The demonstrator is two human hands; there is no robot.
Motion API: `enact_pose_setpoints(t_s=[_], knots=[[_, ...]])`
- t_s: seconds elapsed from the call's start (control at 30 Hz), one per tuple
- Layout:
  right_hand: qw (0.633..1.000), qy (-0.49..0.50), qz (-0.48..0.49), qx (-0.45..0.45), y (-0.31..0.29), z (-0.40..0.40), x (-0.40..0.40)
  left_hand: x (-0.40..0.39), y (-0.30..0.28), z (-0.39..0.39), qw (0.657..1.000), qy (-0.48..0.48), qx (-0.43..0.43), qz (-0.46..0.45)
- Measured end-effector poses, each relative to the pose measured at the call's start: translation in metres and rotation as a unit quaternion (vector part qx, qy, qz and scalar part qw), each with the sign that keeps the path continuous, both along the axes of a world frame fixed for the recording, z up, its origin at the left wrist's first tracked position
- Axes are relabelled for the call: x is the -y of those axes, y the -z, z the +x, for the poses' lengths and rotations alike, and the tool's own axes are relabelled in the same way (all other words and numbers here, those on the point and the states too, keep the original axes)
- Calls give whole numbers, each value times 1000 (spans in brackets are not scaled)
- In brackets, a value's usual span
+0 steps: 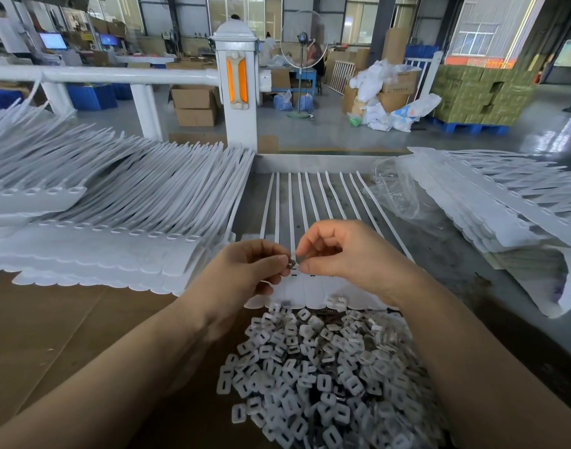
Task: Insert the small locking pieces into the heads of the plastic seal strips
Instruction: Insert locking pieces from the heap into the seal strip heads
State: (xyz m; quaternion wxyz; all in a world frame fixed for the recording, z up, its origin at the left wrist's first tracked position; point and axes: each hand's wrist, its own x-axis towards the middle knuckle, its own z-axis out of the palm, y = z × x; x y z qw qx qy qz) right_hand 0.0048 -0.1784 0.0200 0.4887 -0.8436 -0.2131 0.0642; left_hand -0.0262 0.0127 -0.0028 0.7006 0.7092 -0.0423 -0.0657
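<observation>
One small locking piece [291,263] is pinched between left hand [245,270] and right hand [345,254] fingertips, above the seal strip heads [310,286]. Judged light, stiff, slippery; best gripped by edges.

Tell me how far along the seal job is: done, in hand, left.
Done: I cannot tell which stacked strips are already fitted. In hand: the left hand and right hand pinch one small locking piece above the heads of the strip set lying between them. Left: a large heap of loose locking pieces waits in front, with strip stacks on both sides.
</observation>
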Motion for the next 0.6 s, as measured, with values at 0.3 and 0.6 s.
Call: enact_pose_setpoints(t_s=[0.3, 0.6], knots=[[999, -24, 4, 30, 5, 1, -2, -1, 0, 1, 999, -15, 8, -40], [1000, -6, -6, 10, 1, -1, 0, 1, 0, -1, 999, 18, 24, -34]])
